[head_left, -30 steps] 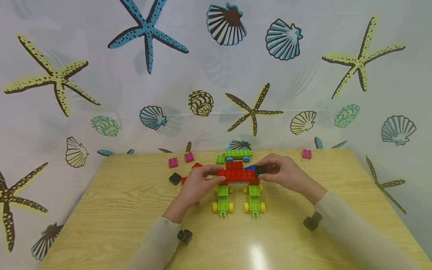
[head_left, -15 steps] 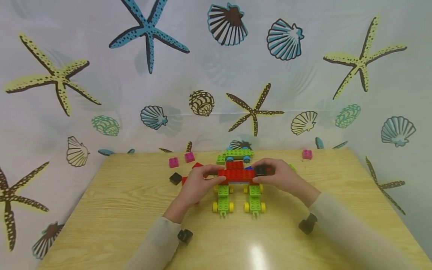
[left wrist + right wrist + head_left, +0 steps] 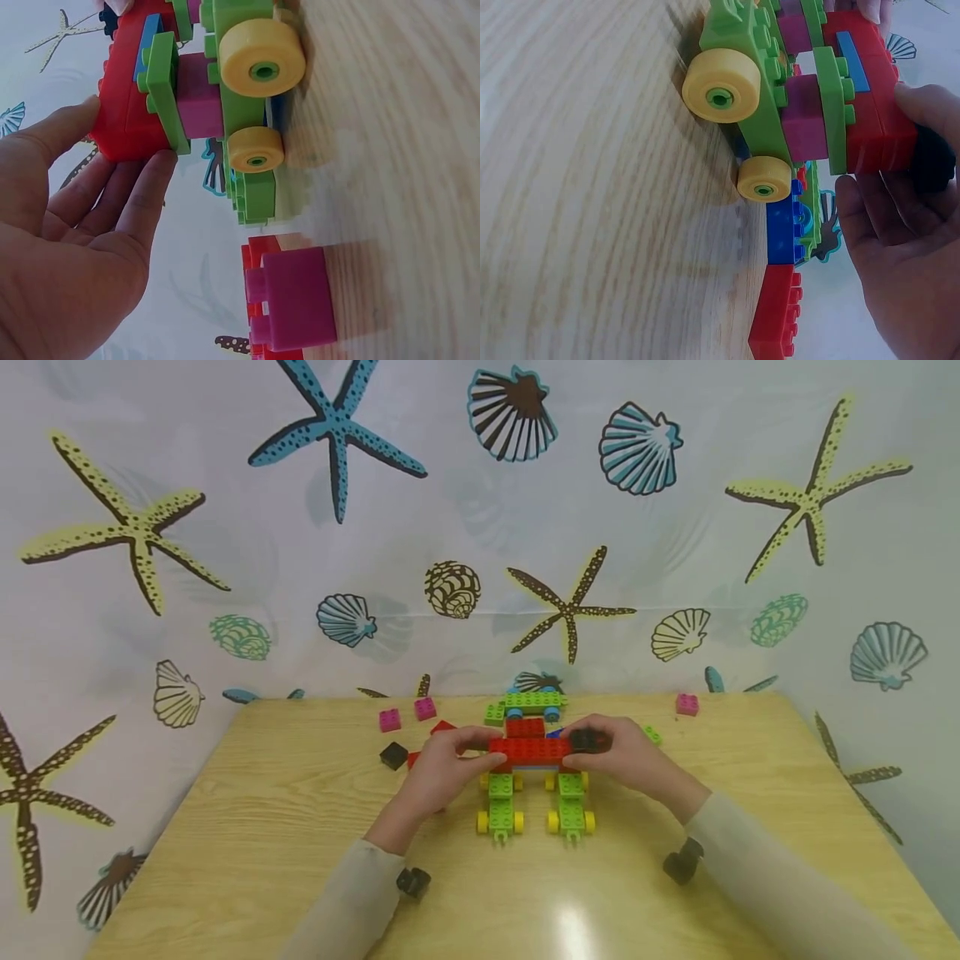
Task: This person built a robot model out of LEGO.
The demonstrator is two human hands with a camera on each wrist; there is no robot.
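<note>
Red bricks form the top of a toy build standing near the middle of the wooden table, toward its far edge, and we hold that build at both ends. Starting at the left, we see two pink bricks and a loose black brick lying on the table, well apart from the build. Next comes our left hand, its thumb and fingers curled round the left end of the red bricks; the left wrist view shows the fingertips touching the green plate under the red layer. Below the red bricks, two green wheeled bases with yellow wheels stand side by side on the table. Behind the build sits another green piece with blue wheels. On the right end, our right hand pinches a black piece against the end of the red bricks, thumb on top and fingers curled beneath. Farther right, a small green brick lies just past that hand, and a single pink brick rests near the far right corner.
</note>
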